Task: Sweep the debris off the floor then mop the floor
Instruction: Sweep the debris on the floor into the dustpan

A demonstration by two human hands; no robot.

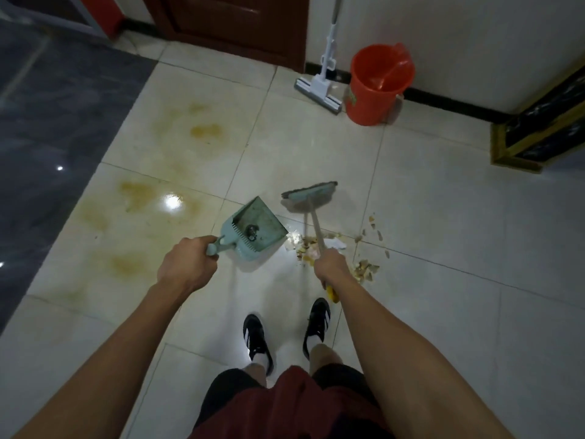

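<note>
My left hand [186, 264] grips the handle of a pale green dustpan [256, 229], whose mouth faces right toward the debris. A dark lump lies inside the pan. My right hand [330, 267] grips the wooden stick of a broom, whose teal broom head [308, 193] is lifted beyond the pile. Debris [364, 267], made of pale crumbs and scraps, lies scattered on the white tiles between the pan's lip and my right hand, spreading out to the right. A sponge mop [319, 90] leans on the far wall beside an orange bucket [378, 83].
Yellowish stains [205, 131] mark the tiles to the left and ahead. A dark grey floor strip [57, 122] runs along the left. A brown door [234, 23] stands ahead, and a gold-framed dark box [544, 134] sits at right. My shoes [285, 334] stand just behind the pile.
</note>
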